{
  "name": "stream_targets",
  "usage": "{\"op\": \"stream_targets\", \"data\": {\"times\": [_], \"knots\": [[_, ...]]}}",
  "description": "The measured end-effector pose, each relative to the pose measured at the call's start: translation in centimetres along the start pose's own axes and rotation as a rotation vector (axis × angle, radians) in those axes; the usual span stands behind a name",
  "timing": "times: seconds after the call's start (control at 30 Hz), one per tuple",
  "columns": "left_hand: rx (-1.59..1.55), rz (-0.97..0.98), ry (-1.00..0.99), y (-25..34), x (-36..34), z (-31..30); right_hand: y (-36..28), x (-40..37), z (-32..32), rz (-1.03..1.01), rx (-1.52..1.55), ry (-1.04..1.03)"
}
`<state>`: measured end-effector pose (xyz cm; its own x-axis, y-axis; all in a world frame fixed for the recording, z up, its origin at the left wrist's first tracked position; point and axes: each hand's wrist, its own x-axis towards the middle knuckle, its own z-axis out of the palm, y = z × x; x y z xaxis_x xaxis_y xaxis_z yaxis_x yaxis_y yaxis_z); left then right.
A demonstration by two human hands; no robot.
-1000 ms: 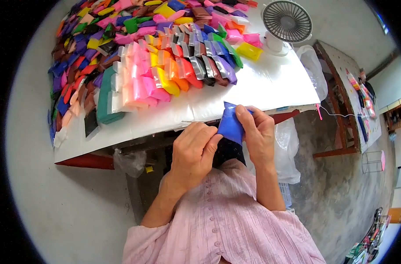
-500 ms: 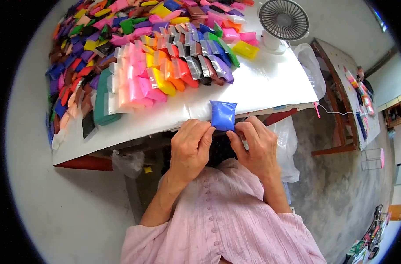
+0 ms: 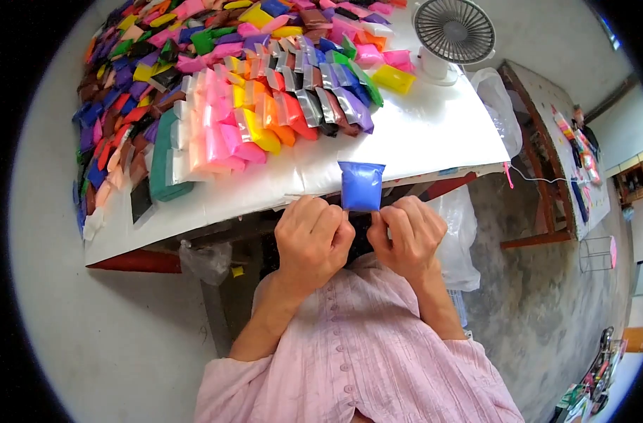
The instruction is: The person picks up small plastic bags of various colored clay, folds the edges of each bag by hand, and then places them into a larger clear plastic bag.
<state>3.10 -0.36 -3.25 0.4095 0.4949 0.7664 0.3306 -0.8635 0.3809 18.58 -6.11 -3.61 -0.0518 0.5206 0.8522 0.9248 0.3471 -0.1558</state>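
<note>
A small blue packet (image 3: 362, 187), glossy and filled, is held upright at the near edge of the white table. My left hand (image 3: 313, 240) pinches its lower left corner, with the fingers curled in. At the lower right corner, my right hand (image 3: 409, 233) grips it the same way between thumb and bent fingers. The bottom edge of the packet is partly hidden by my fingertips. Beyond it on the table lie rows of overlapping clear-topped packets (image 3: 268, 127) in pink, yellow, orange, red, black, brown and purple.
A heap of loose coloured packets (image 3: 127, 77) covers the table's left and far side. A dark green case (image 3: 167, 158) lies beside the rows. A white fan (image 3: 454, 32) stands at the far right, near a yellow packet (image 3: 394, 79). Plastic bags (image 3: 457, 236) hang below the table edge (image 3: 469, 166).
The blue packet has shifted slightly right and now faces me more squarely. Both hands have rolled inward, their fingers curling tighter at its lower corners.
</note>
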Motion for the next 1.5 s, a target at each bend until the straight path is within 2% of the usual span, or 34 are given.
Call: {"op": "stream_targets", "data": {"times": [0.03, 0.13, 0.17, 0.27, 0.3, 0.4, 0.43, 0.53, 0.57, 0.6, 0.67, 0.7, 0.8, 0.97, 1.07, 1.17, 1.27, 1.5], "knots": [[0.020, 0.018, 0.004, 0.0, 0.1, 0.0, 0.0, -0.1, -0.1, -0.008, -0.021, 0.011], [0.017, 0.125, 0.041, -0.4, 0.2, 0.0, 0.1, -0.4, -0.2, 0.113, 0.176, 0.036], [-0.029, 0.161, 0.053, -0.8, 0.2, -0.1, 0.2, -0.4, -0.6, 0.228, 0.360, -0.039], [-0.089, 0.153, 0.093, -1.2, 0.5, -0.4, -0.3, 0.3, -1.3, 0.784, 1.021, -0.071], [-0.080, 0.168, 0.081, -1.2, 0.4, -0.4, 0.1, 0.6, -1.9, 0.871, 1.165, -0.116], [-0.111, 0.191, 0.089, -1.2, 0.7, 0.1, 0.1, 1.2, -2.3, 0.968, 1.154, -0.173], [-0.134, 0.169, 0.070, -1.3, 0.7, 0.0, 0.1, 1.5, -2.4, 0.949, 1.163, -0.161], [-0.153, 0.087, 0.106, -1.0, 1.9, 0.0, -0.5, 2.5, -2.0, 0.860, 0.922, -0.010], [-0.164, -0.003, 0.103, -0.8, 1.7, 0.0, 0.7, 2.4, -1.5, 0.598, 0.570, 0.011], [-0.165, -0.049, 0.102, -0.9, 1.6, 0.0, 1.3, 2.8, -1.1, 0.510, 0.343, 0.029], [-0.168, -0.137, 0.098, -1.0, 1.4, 0.2, 1.9, 4.5, -0.6, 0.396, 0.067, 0.054], [-0.176, -0.147, 0.095, -1.0, 1.4, 0.3, 2.8, 4.6, 0.2, 0.303, -0.086, 0.072], [-0.125, -0.105, 0.085, -1.4, 1.0, 0.3, 4.5, 5.8, 1.9, 0.204, -0.325, 0.024], [-0.099, -0.150, 0.058, -1.4, 0.9, -0.1, 5.1, 6.1, 3.7, 0.228, -0.242, -0.178], [-0.109, -0.154, 0.059, -1.5, 0.8, 0.0, 4.8, 6.3, 3.5, 0.253, -0.225, -0.205], [-0.092, -0.139, 0.050, -1.6, 0.8, 0.2, 4.9, 6.5, 4.5, 0.274, -0.250, -0.159], [-0.086, -0.125, 0.041, -1.7, 1.0, 0.2, 4.7, 6.3, 4.7, 0.285, -0.237, -0.196], [-0.098, -0.109, 0.018, -1.9, 0.8, -0.2, 4.9, 5.4, 3.5, 0.400, -0.028, -0.150]]}}
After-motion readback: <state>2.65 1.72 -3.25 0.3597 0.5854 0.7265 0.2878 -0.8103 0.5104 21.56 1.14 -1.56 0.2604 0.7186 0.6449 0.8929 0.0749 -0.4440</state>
